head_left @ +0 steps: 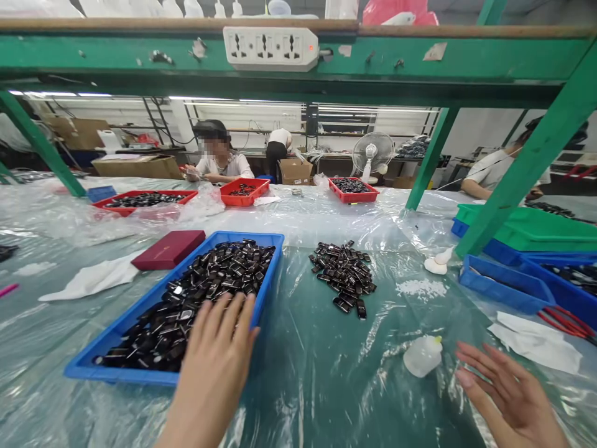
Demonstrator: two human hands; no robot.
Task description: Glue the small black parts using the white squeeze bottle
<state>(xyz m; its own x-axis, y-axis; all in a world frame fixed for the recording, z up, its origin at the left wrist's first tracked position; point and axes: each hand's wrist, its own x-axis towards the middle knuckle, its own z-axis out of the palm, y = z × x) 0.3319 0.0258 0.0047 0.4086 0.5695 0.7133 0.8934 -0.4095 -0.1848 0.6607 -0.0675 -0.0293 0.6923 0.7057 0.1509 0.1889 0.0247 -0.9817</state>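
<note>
My left hand (219, 348) is open, its fingers stretched over the right side of a blue tray (273, 261). In that tray lies a heap of small black glossy parts (219, 267); whether my fingertips touch them I cannot tell. At the lower right my right hand (508, 392) is open too, fingers slightly curved, with nothing in it. Just left of it a small translucent bottle (422, 356) with a yellowish tip leans on the plastic sheet. Between the hands, farther back, a loose pile of similar black parts (344, 274) rests on the sheet.
A dark red box (168, 249) and a white cloth (97, 277) lie left of the tray. White granules (422, 289) are scattered right of the pile. Blue bins (506, 283) and red-handled pliers (566, 322) are at the right. A green shelf frame (433, 158) crosses above; a co-worker (219, 155) sits opposite.
</note>
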